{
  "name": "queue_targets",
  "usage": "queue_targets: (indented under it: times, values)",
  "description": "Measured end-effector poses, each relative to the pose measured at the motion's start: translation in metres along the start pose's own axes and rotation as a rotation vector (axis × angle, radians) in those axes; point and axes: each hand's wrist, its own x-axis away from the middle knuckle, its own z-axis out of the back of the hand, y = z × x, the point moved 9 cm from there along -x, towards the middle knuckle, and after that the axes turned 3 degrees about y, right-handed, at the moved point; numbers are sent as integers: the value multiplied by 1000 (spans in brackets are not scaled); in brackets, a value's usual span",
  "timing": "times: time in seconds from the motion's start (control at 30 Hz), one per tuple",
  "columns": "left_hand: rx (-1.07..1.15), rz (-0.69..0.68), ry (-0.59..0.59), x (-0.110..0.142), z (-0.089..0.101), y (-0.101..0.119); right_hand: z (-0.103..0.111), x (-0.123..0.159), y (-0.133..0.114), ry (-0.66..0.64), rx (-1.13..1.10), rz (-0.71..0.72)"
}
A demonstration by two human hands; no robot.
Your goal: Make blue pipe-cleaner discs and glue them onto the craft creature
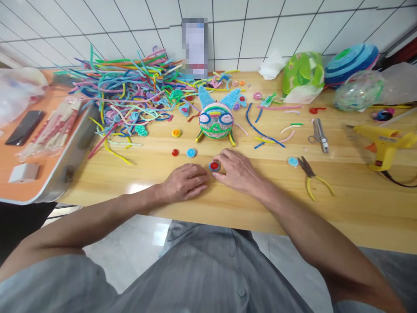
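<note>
My right hand (pixel 236 171) rests on the wooden table with thumb and forefinger closed at the edge of a small red-and-blue pipe-cleaner coil (pixel 214 166). Just left of it, my left hand (pixel 186 182) lies palm down, fingers loosely bent and holding nothing that I can see. Beyond the hands stands a round pipe-cleaner animal figure (pixel 216 124) with blue pointed ears, ringed eyes and yellow-green legs. Near my left hand lie a blue coil (pixel 191 152), a red coil (pixel 175 152) and a yellow-orange coil (pixel 176 132).
A heap of pipe cleaners (pixel 124 87) spreads at the back left, beside an orange-topped case (pixel 48 174). A phone (pixel 195 48) leans on the tiled wall. To the right are pliers (pixel 311 176), scissors (pixel 315 132), a light-blue coil (pixel 292 161) and a yellow glue gun (pixel 384 145).
</note>
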Motion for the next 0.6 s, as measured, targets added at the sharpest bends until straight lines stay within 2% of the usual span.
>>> queue_targets:
  times: [0.17, 0.3, 0.43, 0.53, 0.6]
  values:
    - [73, -76, -51, -3, 0, 5, -1, -2, -6, -11, 96, -20]
    - [139, -141, -60, -3, 3, 9, 7, -2, -9, 2, 180, -36]
    - [243, -169, -46, 2, 7, 9, 35, 5, 7, 12, 291, -136]
    - [307, -131, -24, 5, 7, 5, 62, 16, 24, 83, 355, -169]
    - [315, -109, -24, 7, 5, 3, 71, 26, 39, 98, 390, -210]
